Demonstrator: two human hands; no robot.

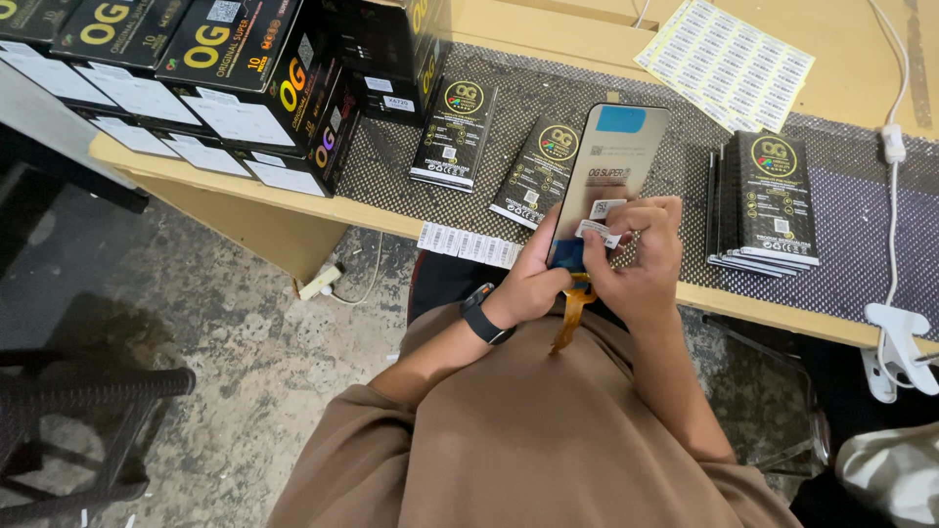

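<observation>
A: Phone screen panel (608, 166) is held upright over the table edge (293, 200), above the lap. Left hand (533, 284) is curled round its lower edge, gripping. Right hand (636, 254) is pinched on a small white sticker (599, 232), pressed against the panel's back, just below another white label (608, 207).

B: Risks noted?

A: 3, judged from the pose.
1 — orange flex cable (572, 313) is hanging free under the hands, brushing the brown shirt. A snag or crease could be caused if the panel gets twisted.
2 — the panel is supported at the bottom end only. If the sticker is pressed hard, the top could be levered and the glass dropped onto the mesh mat (685, 127) or past the edge to the floor.
3 — the sticker is held by one corner, so it could be laid crooked or folded on itself.

B: Surroundings?

A: 2 black sleeves (455, 132) are lying flat beyond the panel. A stack of black sleeves (773, 200) sits to the right, near the right hand but apart. A label strip (468, 244) overhangs the table edge, near the left hand — it could be knocked off by the wrist. Black boxes (235, 78) are stacked far left, a barcode sheet (729, 64) lies far back, well apart.

B: Blue tab (621, 119) on top?

A: Intact, untouched.
</observation>
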